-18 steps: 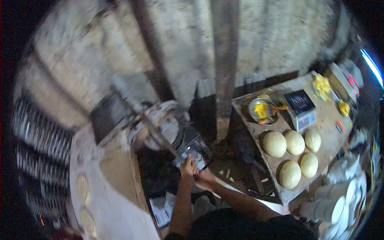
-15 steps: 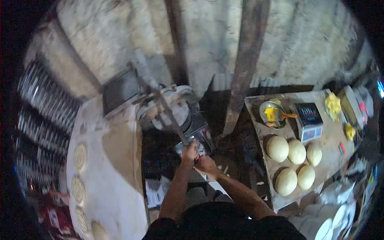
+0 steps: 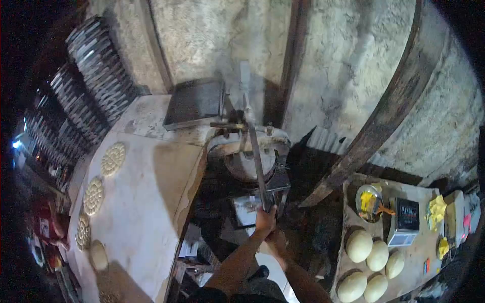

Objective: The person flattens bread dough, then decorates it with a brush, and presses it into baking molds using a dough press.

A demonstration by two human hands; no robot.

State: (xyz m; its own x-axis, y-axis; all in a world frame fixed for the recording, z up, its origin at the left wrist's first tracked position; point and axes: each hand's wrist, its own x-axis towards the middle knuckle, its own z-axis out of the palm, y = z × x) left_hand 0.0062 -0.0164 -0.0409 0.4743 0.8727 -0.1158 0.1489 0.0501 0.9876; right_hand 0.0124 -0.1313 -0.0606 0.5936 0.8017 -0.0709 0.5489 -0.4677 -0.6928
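Observation:
A long metal lever bar [image 3: 257, 164] runs from a pale upper end near the wall down to my two hands. My left hand [image 3: 264, 222] is wrapped around its lower end. Just below it, my right hand [image 3: 276, 242] is also closed at the bar's end, partly hidden behind the left. Behind the bar stands a machine with a round metal plate [image 3: 238, 165] and a heavy curved frame [image 3: 279, 136], which looks like a dough press. What lies inside the machine does not show.
At left, a floured table [image 3: 144, 207] carries patterned dough rounds [image 3: 112, 159] and a smooth dough ball [image 3: 98, 255]. At right, a table [image 3: 331, 290] holds several dough balls [image 3: 359, 246], a bowl [image 3: 359, 207] and a scale [image 3: 402, 237]. A wooden post [image 3: 374, 131] leans nearby. A person [image 3: 48, 222] is far left.
My view has turned left, so the tables and machine sit farther right in the picture. The bar now looks more upright. Both hands keep their hold on it.

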